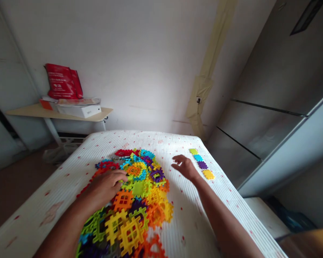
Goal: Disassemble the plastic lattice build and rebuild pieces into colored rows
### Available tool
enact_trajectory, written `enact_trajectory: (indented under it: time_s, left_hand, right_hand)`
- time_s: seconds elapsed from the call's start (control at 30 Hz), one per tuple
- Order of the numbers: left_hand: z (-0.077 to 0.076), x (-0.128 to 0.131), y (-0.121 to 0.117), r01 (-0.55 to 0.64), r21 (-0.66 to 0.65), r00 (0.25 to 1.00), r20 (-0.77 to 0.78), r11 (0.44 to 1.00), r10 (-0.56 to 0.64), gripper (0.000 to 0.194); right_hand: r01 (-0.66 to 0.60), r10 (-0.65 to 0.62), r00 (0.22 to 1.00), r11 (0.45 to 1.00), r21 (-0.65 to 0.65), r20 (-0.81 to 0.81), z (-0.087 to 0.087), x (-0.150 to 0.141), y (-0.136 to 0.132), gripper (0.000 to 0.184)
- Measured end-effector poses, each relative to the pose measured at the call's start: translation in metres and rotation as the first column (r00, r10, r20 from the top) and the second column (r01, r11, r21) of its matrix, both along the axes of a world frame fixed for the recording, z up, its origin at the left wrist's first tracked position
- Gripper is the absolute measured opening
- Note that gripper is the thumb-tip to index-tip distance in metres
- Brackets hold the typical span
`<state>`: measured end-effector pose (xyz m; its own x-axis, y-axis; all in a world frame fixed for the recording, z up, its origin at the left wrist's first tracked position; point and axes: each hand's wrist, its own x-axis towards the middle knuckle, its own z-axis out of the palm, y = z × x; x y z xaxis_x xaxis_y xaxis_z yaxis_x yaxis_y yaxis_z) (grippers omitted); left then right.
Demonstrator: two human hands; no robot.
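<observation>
A heap of colourful plastic interlocking building blocks (141, 189), many with notched edges and window cut-outs, spreads over the bed's near and middle part. My left hand (106, 184) lies over the heap's left side, fingers bent loosely with the thumb apart, fingertips by light green pieces; I see nothing held, though its underside is hidden. Above the sheet, right of the heap, my right hand (185, 167) is open, thumb and fingers apart. Beyond it runs a slanting row of separate square blocks: light green (193, 151), blue (198, 158), purple (202, 165) and yellow (208, 174).
The blocks lie on a white ribbed bed sheet (174, 215) with red spots. At the back left, a small table (24, 110) carries a red bag (63, 81) and a white box (82, 110). A grey cabinet (269, 93) stands on the right; a wall is behind.
</observation>
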<state>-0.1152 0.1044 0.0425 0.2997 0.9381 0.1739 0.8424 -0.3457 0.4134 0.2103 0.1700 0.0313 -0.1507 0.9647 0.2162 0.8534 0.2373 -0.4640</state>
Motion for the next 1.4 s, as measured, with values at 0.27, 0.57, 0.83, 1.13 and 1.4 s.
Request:
enact_trajectory:
  time_s: [0.27, 0.57, 0.83, 1.13, 1.4]
  left_hand:
    - [0.001, 0.014, -0.004, 0.079, -0.020, 0.997, -0.018, 0.997, -0.079, 0.033]
    - [-0.017, 0.019, 0.005, 0.112, -0.057, 0.993, -0.030, 0.992, -0.114, 0.036]
    - [-0.002, 0.035, -0.001, 0.115, -0.097, 0.951, 0.297, 0.989, -0.082, 0.023]
    - [0.017, 0.047, -0.020, 0.268, -0.430, 0.430, 0.854, 0.862, 0.292, 0.030]
    - [0.007, 0.046, -0.015, 0.169, -0.451, 0.429, 0.834, 0.877, 0.347, 0.032]
  right_hand:
    - [-0.586, 0.573, 0.811, 0.796, 0.156, 0.120, -0.004, -0.094, -0.058, 0.047]
    - [-0.465, 0.424, 0.880, 0.862, 0.203, 0.214, -0.010, -0.103, -0.059, 0.035]
    - [-0.283, 0.363, 0.919, 0.880, 0.382, -0.154, 0.008, -0.104, -0.069, 0.051]
    - [-0.106, 0.286, 0.863, 0.908, 0.405, -0.416, 0.014, -0.109, -0.078, 0.048]
    - [-0.155, 0.325, 0.894, 0.870, 0.467, -0.307, 0.008, -0.109, -0.077, 0.050]
